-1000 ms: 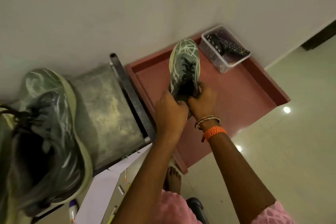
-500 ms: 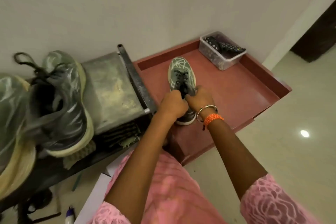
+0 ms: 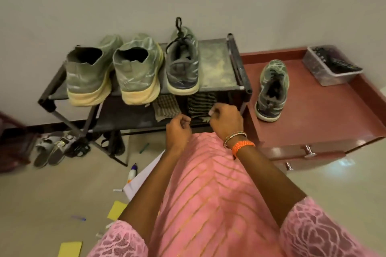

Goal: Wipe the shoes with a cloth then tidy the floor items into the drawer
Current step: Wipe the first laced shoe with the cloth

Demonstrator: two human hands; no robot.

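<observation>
Nearest you, yellow paper squares (image 3: pixel 117 209), a small blue pen (image 3: pixel 79 218), a white sheet (image 3: pixel 140 177) and a glue bottle (image 3: pixel 132 173) lie scattered on the floor (image 3: pixel 52 190) beside your pink dress. Your left hand (image 3: pixel 179 131) hangs in front of the shoe rack (image 3: pixel 219 62) with its fingers loosely curled and nothing in them. Your right hand (image 3: pixel 226 120), bangles and an orange band at the wrist, hovers just beside it, fingers bent in toward the thumb; you cannot tell whether they pinch anything. Just beyond your hands, a checked cloth (image 3: pixel 166 106) and a striped cloth (image 3: pixel 201 103) sit on the rack's lower shelf. On its top shelf stand three shoes, heels toward you. The fourth shoe (image 3: pixel 272 89) stands alone on the red cabinet (image 3: pixel 334 110) to the right, above its closed drawer (image 3: pixel 302 149). A clear tub (image 3: pixel 325 73) of remotes sits at the cabinet's far corner by the wall.
</observation>
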